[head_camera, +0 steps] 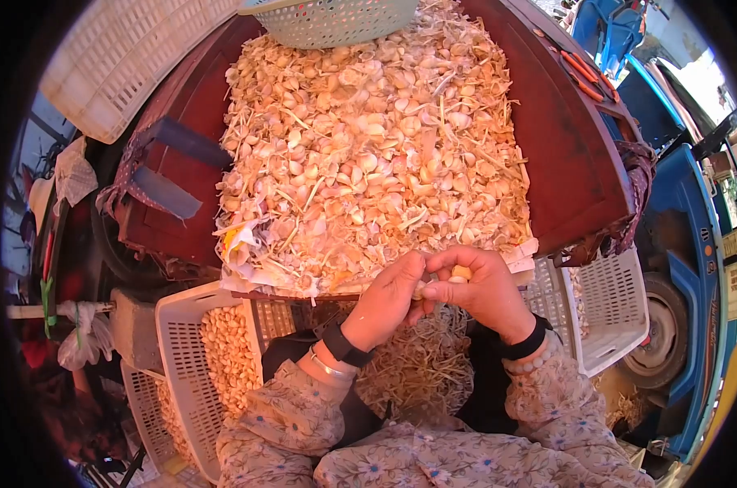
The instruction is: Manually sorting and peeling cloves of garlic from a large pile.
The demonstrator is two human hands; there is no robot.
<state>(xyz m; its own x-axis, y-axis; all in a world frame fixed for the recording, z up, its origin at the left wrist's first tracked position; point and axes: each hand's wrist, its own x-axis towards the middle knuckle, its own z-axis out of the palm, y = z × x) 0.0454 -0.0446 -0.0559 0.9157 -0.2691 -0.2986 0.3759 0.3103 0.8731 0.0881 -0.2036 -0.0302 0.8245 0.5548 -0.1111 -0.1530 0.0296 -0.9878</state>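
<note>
My left hand (383, 302) and my right hand (481, 290) meet over the near edge of the table. Pinched between their fingertips is a garlic clove (419, 289), partly hidden by the fingers. Two pale peeled cloves (461, 272) also rest in the curled fingers of my right hand. Just beyond the hands, a thick bed of unpeeled garlic cloves (368, 161) mixed with dry skins and stalk bits covers the middle of the dark red table (569, 134). Below my hands lies a heap of dry skins and stalks (417, 372).
A pale green perforated basket (338, 24) stands at the far edge of the garlic. White plastic crates (185, 366) holding cloves are at the lower left, another crate (615, 305) at the right. Red-handled tools (582, 73) lie at the table's far right, near a blue vehicle (685, 244).
</note>
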